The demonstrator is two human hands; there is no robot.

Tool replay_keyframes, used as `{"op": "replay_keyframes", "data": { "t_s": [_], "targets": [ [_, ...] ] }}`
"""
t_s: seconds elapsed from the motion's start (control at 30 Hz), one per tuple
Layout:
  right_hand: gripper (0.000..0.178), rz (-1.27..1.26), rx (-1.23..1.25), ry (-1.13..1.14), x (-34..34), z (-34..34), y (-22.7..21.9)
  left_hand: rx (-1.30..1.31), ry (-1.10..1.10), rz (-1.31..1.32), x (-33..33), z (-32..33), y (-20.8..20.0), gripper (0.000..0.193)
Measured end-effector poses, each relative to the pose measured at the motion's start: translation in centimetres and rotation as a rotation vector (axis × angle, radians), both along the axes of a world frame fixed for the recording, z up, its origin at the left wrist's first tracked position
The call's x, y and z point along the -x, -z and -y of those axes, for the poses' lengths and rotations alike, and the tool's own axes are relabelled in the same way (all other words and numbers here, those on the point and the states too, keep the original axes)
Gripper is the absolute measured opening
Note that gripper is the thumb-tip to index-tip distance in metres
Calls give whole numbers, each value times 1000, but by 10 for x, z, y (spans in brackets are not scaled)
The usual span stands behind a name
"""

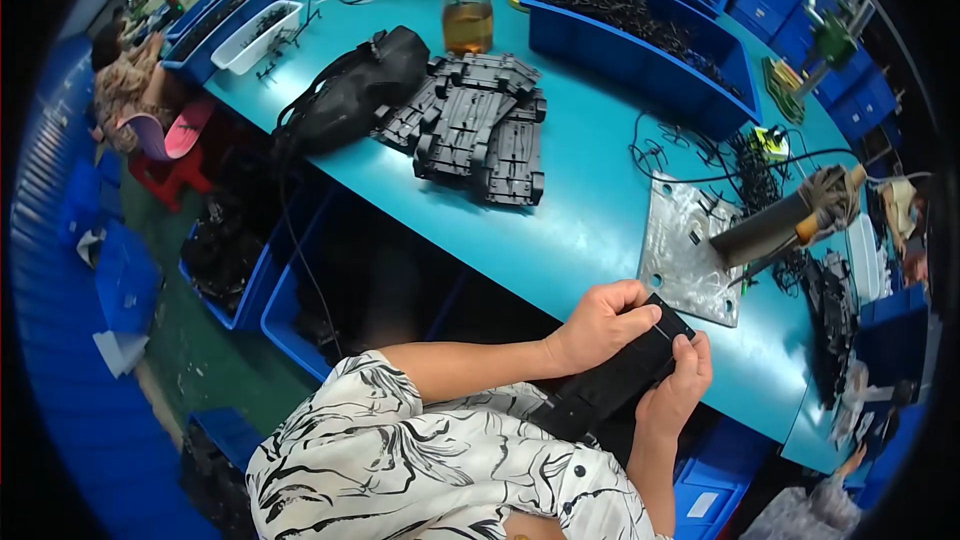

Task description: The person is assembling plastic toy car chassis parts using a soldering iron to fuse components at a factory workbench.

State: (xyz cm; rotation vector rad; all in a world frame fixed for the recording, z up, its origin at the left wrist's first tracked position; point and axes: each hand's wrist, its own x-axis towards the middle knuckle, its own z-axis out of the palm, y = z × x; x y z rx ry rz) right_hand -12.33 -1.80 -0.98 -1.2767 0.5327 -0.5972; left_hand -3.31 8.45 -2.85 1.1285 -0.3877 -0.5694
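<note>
Close to my body, at the table's front edge, I hold a long flat black plastic part slantwise. My left hand closes on its far end, thumb on top. The right edge of that end is pinched by my right hand, and its lower fingers are partly hidden. A pile of black plastic chassis-like parts lies on the table beyond my left hand. Just past my hands is a metal base plate, with a thick dark cylinder slanting up from it.
A blue bin full of small black parts stands at the back. Left of it are a jar of amber liquid and a black bag. Loose black pieces and a cable lie right of the plate. At far left sits another person.
</note>
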Motion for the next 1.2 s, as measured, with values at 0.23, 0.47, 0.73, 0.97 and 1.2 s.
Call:
{"op": "replay_keyframes", "data": {
  "t_s": [0.23, 0.47, 0.73, 0.97, 1.2],
  "targets": [
    [9, 17, -26, -175, -45, -24, -20, -70, -190, 102, -38, -37, -22, 24],
    [17, -164, 36, -558, -93, -73, -35, -216, -310, 255, -113, -98, -70, 31],
    [16, -147, -208, -387, -216, -51, -20, -1177, -504, 826, -240, -216, -35, 56],
    [30, -165, -290, -535, -256, -68, 13, -1455, -346, 539, -215, -183, -71, 89],
    [22, -235, -62, -683, -245, -61, 7, -1344, -320, 425, -216, -191, -60, 91]
  ]
}}
